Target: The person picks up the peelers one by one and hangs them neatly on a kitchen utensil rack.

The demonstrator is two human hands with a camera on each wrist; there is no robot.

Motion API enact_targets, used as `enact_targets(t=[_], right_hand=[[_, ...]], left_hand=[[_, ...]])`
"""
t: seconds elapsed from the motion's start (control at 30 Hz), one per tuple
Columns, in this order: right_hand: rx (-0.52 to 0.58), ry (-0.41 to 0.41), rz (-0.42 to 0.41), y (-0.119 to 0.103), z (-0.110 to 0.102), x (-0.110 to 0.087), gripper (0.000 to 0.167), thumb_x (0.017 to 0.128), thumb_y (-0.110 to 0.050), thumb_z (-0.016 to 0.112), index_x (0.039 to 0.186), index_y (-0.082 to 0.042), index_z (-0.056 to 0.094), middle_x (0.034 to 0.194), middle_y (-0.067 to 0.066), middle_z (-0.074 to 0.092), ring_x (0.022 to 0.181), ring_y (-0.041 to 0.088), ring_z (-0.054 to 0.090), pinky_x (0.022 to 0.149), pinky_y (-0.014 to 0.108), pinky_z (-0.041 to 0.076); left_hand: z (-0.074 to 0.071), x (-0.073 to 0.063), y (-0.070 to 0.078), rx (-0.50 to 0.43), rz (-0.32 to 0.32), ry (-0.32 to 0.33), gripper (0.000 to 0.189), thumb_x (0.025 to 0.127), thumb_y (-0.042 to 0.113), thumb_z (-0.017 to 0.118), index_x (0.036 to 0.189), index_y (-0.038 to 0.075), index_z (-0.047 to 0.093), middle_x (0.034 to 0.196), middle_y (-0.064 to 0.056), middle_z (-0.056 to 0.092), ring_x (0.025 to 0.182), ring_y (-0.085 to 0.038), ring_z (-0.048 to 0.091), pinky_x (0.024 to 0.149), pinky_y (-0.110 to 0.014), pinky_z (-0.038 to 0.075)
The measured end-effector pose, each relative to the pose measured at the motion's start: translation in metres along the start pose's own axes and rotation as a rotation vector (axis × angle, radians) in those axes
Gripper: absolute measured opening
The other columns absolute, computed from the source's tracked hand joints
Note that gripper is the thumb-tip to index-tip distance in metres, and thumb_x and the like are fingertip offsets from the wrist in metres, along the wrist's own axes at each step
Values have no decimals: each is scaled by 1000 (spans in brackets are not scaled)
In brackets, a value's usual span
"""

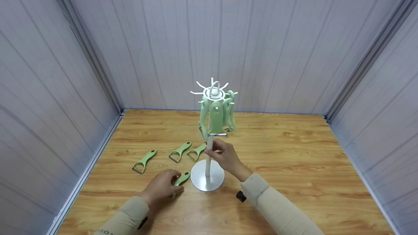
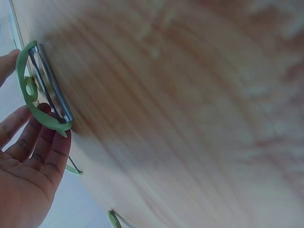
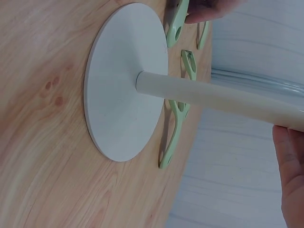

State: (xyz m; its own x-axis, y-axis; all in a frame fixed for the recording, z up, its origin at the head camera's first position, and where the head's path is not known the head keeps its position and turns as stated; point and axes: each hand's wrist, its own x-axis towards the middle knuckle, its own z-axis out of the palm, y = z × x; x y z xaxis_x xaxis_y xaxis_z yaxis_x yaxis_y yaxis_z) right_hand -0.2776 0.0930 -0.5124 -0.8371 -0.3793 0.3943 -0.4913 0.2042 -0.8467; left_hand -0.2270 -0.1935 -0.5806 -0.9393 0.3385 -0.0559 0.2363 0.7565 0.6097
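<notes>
My left hand (image 1: 163, 185) is low over the table, just left of the stand's base, with thumb and fingers around a green vegetable peeler (image 1: 182, 178). In the left wrist view the peeler's metal blade (image 2: 56, 85) faces the camera, between the thumb and the fingertips. My right hand (image 1: 227, 157) pinches the white pole (image 1: 208, 163) of an upright rack, partway up between the round base (image 3: 111, 99) and the hanging tools. Several green peelers hang from hooks on the rack's front and right side; the nearest hanging peeler (image 1: 216, 117) faces me.
On the wooden table left of the rack lie three more peelers: one far left (image 1: 146, 161), one in the middle (image 1: 180, 152) and one partly behind the pole (image 1: 196, 152). Bare white hooks (image 1: 197, 93) stick out at the rack's left and back. Pale panel walls surround the table.
</notes>
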Motion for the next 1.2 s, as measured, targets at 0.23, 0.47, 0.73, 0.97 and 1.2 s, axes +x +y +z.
enact_targets(t=[0.23,0.47,0.73,0.97,1.2], right_hand=[[-12,0,5,1,0,0,24,104,-11,75,125,1,73,103,17,80,95,27,79,77,24,65],[6,6,10,3,0,0,20,103,-10,75,121,1,75,102,18,80,94,34,79,76,21,63],[-2,6,1,4,-1,0,22,104,-11,75,122,1,75,103,17,81,94,25,79,76,21,63],[-20,12,-2,3,-1,0,23,104,-11,75,124,0,75,102,16,80,92,14,77,75,21,63],[-16,19,14,3,0,0,24,103,-11,76,124,-1,75,102,15,80,93,17,77,76,21,63]], left_hand=[[1,3,0,14,-51,2,46,88,22,91,125,1,75,106,-7,73,96,-19,66,93,-50,60],[-6,1,2,50,-47,3,32,88,14,87,115,0,76,93,-4,70,82,-16,62,84,-48,59],[-13,1,5,98,-45,45,30,91,12,85,117,-1,77,95,-5,69,85,-18,63,83,-49,58],[-26,4,8,69,-29,126,29,95,13,84,120,1,77,101,-7,73,91,-20,68,84,-48,60],[-46,7,16,32,-32,202,35,96,16,83,128,4,76,104,-6,73,92,-19,66,82,-44,58]])
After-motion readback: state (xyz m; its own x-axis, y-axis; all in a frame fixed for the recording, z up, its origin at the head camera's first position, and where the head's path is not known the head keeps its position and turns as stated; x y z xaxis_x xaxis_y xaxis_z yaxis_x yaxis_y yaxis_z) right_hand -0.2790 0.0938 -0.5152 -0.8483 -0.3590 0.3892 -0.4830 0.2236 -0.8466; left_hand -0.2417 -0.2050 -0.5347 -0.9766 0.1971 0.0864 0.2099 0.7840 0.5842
